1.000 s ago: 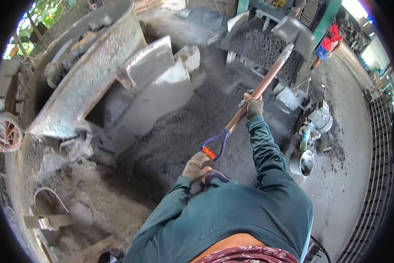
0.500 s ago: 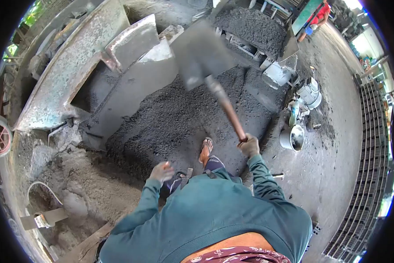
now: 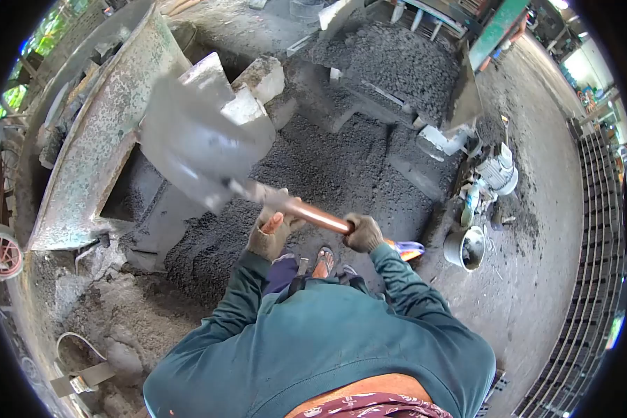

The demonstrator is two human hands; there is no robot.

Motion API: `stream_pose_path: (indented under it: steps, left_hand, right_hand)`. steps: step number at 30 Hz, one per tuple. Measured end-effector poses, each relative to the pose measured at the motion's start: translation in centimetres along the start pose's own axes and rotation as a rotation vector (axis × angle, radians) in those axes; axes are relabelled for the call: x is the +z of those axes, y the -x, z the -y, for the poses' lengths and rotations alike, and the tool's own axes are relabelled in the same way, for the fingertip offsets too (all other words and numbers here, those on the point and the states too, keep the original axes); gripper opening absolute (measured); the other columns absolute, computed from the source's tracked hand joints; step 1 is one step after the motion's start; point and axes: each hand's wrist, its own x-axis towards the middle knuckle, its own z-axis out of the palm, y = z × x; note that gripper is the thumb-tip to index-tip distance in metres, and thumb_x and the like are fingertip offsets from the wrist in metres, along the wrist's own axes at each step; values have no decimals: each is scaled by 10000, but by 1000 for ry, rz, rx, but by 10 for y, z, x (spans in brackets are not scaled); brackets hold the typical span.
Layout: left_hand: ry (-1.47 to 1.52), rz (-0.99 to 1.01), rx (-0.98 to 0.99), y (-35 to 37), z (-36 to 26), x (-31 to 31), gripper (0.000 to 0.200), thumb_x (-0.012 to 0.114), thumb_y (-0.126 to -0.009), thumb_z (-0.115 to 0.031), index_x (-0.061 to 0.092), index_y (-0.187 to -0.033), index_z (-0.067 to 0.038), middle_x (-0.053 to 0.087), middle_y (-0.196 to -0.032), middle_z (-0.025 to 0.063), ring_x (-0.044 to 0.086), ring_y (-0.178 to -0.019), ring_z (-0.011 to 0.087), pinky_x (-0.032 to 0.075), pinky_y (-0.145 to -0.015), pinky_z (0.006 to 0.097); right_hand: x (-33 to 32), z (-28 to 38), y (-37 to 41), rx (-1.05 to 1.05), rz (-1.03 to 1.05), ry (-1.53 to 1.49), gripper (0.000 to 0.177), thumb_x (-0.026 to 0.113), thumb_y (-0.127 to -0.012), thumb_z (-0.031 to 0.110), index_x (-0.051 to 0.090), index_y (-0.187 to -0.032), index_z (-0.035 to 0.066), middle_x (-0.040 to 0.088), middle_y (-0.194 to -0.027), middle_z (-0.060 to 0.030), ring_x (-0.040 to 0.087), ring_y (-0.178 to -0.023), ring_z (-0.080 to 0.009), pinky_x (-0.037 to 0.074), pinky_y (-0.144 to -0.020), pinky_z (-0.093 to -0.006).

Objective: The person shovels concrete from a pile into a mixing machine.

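Observation:
A shovel point(image 3: 195, 143) is held up in front of me, its broad grey blade blurred by motion and angled to the upper left. My right hand point(image 3: 363, 233), in a dirty glove, grips the rear of its reddish-brown handle. Closer to the blade, my left hand point(image 3: 273, 228) is wrapped around the shaft, its thumb showing through the glove. Below the blade spreads a dark, damp-looking granular heap point(image 3: 313, 164). The blade hides part of the rusty, pale-green metal drum point(image 3: 94, 139) on the left and the floor beside it.
Pale blocks point(image 3: 261, 78) stand behind the blade. Another dark pile point(image 3: 400, 59) lies at the back by a machine. On the right are a motor point(image 3: 498, 173), a metal pot point(image 3: 464, 249) and long racks point(image 3: 585, 279). A wheel point(image 3: 3, 254) is at far left.
The shovel blade has swung left and the shaft has tipped toward horizontal. My left hand, free before, has come up onto the shaft. My right hand has moved slightly left.

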Motion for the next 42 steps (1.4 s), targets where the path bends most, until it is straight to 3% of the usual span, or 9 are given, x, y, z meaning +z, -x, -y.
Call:
stream_pose_path:
  steps: [7, 12, 16, 19, 21, 23, 28, 33, 42]
  left_hand:
    - [-504, -273, -252, -50, -19, -79, 658, 744, -851, -404, 504, -1351, -50, 609, -1227, 80, 589, -1139, 234, 479, -937, 409]
    - [-554, -394, -304, -95, -13, -132, 654, 754, -859, -349, 496, -1362, -20, 606, -1221, 103, 582, -1119, 223, 486, -913, 350]
    - [-928, -680, -145, -143, -18, -165, 781, 809, -791, -406, 497, -1355, 34, 605, -1245, 227, 581, -1170, 311, 465, -981, 381]
    - [-994, -835, 135, -181, -59, -167, 686, 809, -799, -352, 547, -1300, 36, 634, -1162, 184, 613, -1064, 263, 486, -933, 359]
    - [-646, -956, 120, -206, -95, -168, 533, 817, -804, -254, 599, -1204, 21, 608, -1014, 84, 568, -883, 135, 516, -765, 293]
    - [-865, -1065, 253, -235, -122, -168, 559, 815, -807, -239, 565, -1228, 31, 618, -994, 87, 576, -858, 140, 524, -736, 291]
    - [-233, -825, 381, -361, -195, -136, 332, 719, -870, -179, 550, -1090, 3, 638, -862, 99, 689, -782, 260, 563, -739, 371]
    - [79, -613, 359, -541, -246, -161, 181, 673, -896, -204, 590, -934, -48, 548, -714, 37, 557, -580, 191, 537, -638, 375]
    - [204, -812, 19, -736, -251, -263, 274, 684, -914, -275, 533, -765, -100, 455, -616, 9, 473, -461, 197, 482, -522, 400]
  right_hand:
    - [-45, 112, -218, -412, -206, -395, 345, 778, -635, 131, 616, -923, 36, 653, -822, -213, 643, -805, -427, 525, -688, -428]
    - [-37, 167, -359, -343, -111, -847, 265, 793, -702, 110, 628, -884, 11, 648, -728, -92, 657, -657, -198, 526, -598, -357]
    - [-60, 225, -433, -287, -9, -1173, 172, 745, -776, 51, 625, -886, -7, 639, -724, -75, 616, -554, -157, 515, -512, -304]
    - [-80, 245, -491, -221, 34, -1452, 197, 685, -779, -20, 588, -950, -8, 615, -705, -101, 603, -496, -200, 511, -440, -324]
    - [-97, 246, -540, -156, 121, -1661, 223, 665, -769, -42, 568, -966, -7, 607, -705, -111, 597, -480, -215, 504, -412, -331]
    - [-114, 245, -587, -88, 134, -1676, 247, 636, -761, -59, 544, -979, 9, 587, -723, -109, 582, -485, -229, 514, -431, -384]
    - [-134, 219, -745, 36, 139, -1787, 187, 615, -805, 22, 528, -969, 47, 538, -712, -76, 542, -532, -229, 506, -514, -457]
    - [-118, 141, -944, 142, 52, -1873, 123, 614, -816, 77, 524, -900, 73, 520, -678, -58, 531, -532, -227, 505, -533, -447]
    - [30, -34, -1139, 925, -88, -1684, 101, 436, -961, 154, 464, -877, 107, 446, -665, -62, 454, -522, -198, 448, -490, -372]
